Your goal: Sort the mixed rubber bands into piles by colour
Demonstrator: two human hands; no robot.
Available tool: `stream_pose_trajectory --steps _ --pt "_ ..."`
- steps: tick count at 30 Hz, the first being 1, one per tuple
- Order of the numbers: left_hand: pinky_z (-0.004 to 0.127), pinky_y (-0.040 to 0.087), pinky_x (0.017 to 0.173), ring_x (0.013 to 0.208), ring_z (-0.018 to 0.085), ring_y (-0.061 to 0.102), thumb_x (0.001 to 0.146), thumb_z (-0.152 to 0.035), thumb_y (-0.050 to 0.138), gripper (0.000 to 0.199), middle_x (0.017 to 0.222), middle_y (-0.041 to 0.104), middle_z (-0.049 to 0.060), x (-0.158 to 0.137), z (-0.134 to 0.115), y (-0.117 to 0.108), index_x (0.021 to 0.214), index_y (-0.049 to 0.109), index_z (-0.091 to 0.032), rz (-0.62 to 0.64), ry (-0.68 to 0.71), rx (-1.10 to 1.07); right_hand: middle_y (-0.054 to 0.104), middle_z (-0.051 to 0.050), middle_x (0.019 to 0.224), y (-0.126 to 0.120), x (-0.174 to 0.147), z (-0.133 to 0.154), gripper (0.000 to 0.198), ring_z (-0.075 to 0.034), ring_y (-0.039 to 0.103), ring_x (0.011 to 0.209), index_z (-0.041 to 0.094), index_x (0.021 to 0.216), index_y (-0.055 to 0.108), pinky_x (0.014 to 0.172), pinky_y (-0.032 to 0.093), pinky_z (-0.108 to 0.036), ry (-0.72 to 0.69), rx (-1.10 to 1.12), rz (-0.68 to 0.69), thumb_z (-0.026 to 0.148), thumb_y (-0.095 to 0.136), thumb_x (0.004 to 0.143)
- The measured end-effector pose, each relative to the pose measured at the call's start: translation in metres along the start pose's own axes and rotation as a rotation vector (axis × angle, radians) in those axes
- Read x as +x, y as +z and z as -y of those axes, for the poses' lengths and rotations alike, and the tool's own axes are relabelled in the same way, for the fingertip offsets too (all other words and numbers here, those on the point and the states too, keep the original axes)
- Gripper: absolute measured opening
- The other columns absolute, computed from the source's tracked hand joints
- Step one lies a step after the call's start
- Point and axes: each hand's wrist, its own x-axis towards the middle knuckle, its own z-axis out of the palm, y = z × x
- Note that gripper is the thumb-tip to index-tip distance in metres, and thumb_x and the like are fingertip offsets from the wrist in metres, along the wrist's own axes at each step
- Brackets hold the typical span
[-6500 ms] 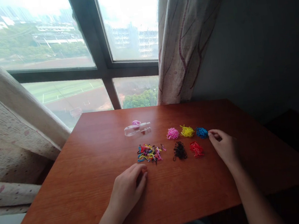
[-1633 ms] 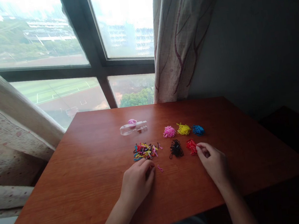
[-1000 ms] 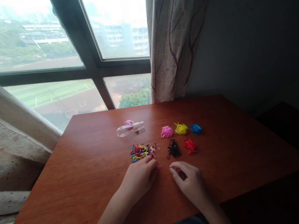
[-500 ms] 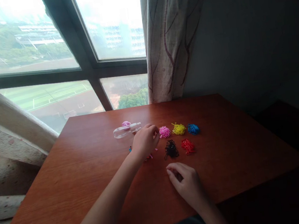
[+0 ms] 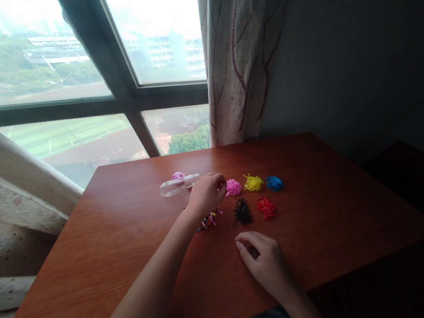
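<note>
My left hand point(image 5: 207, 195) reaches over the table, its fingers pinched together at the left edge of a pile of pink rubber bands point(image 5: 233, 187). Whatever the fingertips hold is hidden. Under that hand and wrist lies a mixed heap of coloured rubber bands point(image 5: 208, 222), partly covered. My right hand point(image 5: 261, 258) rests closer to me, fingers curled with thumb against forefinger, and nothing shows in it. Just beyond it are a black pile of bands point(image 5: 242, 211) and a red pile point(image 5: 266, 208). Yellow bands point(image 5: 253, 182) and blue bands point(image 5: 274, 183) sit to the right of the pink ones.
A clear plastic bottle point(image 5: 173, 187) lies on its side behind my left hand, with a pink object point(image 5: 177, 176) at it. The brown wooden table point(image 5: 101, 233) meets a window at the back. Curtains point(image 5: 236, 74) hang on both sides.
My left hand has shifted only slightly, and more of the mixed heap shows beneath it. My right hand stays in place.
</note>
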Motion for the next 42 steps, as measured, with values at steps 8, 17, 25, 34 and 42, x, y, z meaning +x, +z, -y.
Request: stream_pose_trajectory --steps 8,17,25,34,42 --pt "0.023 0.040 0.062 0.066 0.013 0.057 0.087 -0.021 0.055 0.011 0.076 0.066 0.001 -0.065 0.019 -0.030 0.083 0.065 -0.019 -0.043 0.004 -0.101 0.068 -0.001 0.078 0.001 -0.001 0.000 0.015 -0.015 0.062 0.069 0.021 0.089 0.067 0.066 0.044 -0.024 0.000 -0.037 0.015 0.020 0.052 0.091" --pt "0.024 0.043 0.064 0.067 0.014 0.058 0.090 -0.022 0.050 0.014 0.079 0.066 0.002 -0.132 0.024 -0.016 0.089 0.064 -0.020 -0.036 -0.096 -0.197 0.068 0.000 0.075 0.007 0.008 0.004 0.014 -0.015 0.062 0.068 0.022 0.086 0.067 0.065 0.039 -0.024 0.002 -0.180 0.072 0.019 0.054 0.090" --pt "0.026 0.045 0.068 0.077 0.017 0.064 0.090 -0.021 0.050 0.014 0.088 0.069 0.002 -0.149 0.024 -0.003 0.089 0.064 -0.023 0.018 -0.087 -0.137 0.073 -0.001 0.084 0.020 0.040 0.019 0.016 -0.016 0.067 0.076 0.024 0.093 0.069 0.066 0.040 -0.023 0.066 -0.446 0.113 0.017 0.055 0.091" --pt "0.026 0.046 0.069 0.075 0.016 0.062 0.090 -0.021 0.049 0.015 0.085 0.069 0.003 -0.148 0.021 -0.009 0.089 0.064 -0.022 -0.017 -0.129 -0.233 0.075 -0.007 0.083 0.029 0.070 0.042 0.018 -0.021 0.072 0.072 0.025 0.109 0.067 0.057 0.041 -0.024 0.179 -0.736 0.193 0.026 0.057 0.094" --pt "0.026 0.046 0.069 0.076 0.016 0.063 0.088 -0.018 0.051 0.014 0.087 0.070 0.002 -0.148 0.023 -0.007 0.089 0.065 -0.022 -0.017 -0.127 -0.256 0.075 -0.006 0.082 0.034 0.053 0.047 0.027 -0.020 0.071 0.069 0.027 0.117 0.065 0.057 0.040 -0.024 0.149 -0.694 0.259 0.022 0.059 0.091"
